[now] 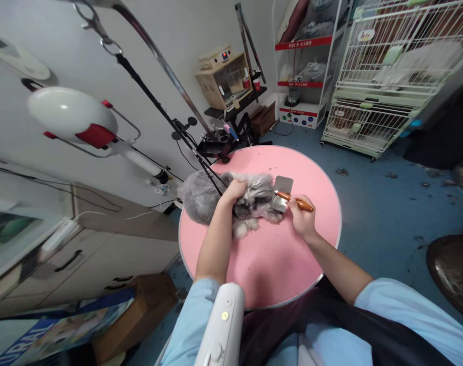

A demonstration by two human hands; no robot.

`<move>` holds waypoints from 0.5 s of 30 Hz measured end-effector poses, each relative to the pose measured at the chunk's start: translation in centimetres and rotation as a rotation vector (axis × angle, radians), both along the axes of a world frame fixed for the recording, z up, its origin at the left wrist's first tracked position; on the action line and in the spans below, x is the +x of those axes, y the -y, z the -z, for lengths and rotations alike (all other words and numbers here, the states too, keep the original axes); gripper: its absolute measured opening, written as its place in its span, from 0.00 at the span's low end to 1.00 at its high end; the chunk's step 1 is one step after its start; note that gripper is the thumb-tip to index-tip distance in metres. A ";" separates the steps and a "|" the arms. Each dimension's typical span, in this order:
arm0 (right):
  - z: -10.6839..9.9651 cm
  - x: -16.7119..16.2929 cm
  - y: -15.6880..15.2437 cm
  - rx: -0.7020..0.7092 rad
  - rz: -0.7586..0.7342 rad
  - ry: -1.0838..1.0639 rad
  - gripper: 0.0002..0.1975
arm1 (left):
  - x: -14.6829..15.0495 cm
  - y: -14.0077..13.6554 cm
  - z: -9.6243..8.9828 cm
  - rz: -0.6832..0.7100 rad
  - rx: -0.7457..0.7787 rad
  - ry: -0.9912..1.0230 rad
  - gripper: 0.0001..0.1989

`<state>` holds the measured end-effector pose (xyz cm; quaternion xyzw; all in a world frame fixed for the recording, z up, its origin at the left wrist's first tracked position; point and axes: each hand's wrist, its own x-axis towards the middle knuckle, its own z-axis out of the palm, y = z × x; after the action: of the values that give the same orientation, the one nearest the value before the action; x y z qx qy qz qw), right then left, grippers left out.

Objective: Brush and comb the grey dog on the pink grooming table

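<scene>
A grey, shaggy dog [204,198] lies on the round pink grooming table [281,274], its head toward the right. My left hand [236,190] is closed on the fur behind the dog's head; its fingertips are partly lost in the coat. With my right hand [302,215] I grip the orange-brown wooden handle of a slicker brush [283,185]. The flat silver head of the brush stands beside the dog's muzzle and front paw, and whether its pins touch the hair is hidden. A black grooming loop [161,109] runs down from above to the dog's neck.
A metal grooming arm [166,66] slants over the table's left side, near a white-and-red dryer [73,114]. Behind stand a black trolley [216,145] and a shelf rack [302,84]. White cages [369,91] are at the right. A white device [222,325] juts up near my left sleeve.
</scene>
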<state>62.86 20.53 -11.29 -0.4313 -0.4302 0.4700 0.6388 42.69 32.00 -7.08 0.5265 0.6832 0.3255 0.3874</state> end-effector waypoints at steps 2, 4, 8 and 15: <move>0.0 -0.6 0.5 0.014 -0.111 0.017 0.16 | -0.1 0.1 0.1 0.016 0.013 -0.036 0.09; 0.1 -1.3 0.7 -0.034 -0.334 0.026 0.18 | -0.3 0.2 0.0 0.035 0.047 -0.104 0.09; 0.3 -0.7 0.2 -0.119 -0.186 -0.018 0.20 | -0.7 0.5 -0.2 0.065 0.074 -0.333 0.10; 0.6 0.4 0.3 -0.071 -0.259 -0.014 0.20 | -0.3 0.9 -0.4 0.100 0.066 -0.399 0.10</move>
<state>63.31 20.26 -11.93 -0.3910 -0.4608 0.5664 0.5603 42.42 31.11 -6.71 0.6263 0.7083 0.2173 0.2427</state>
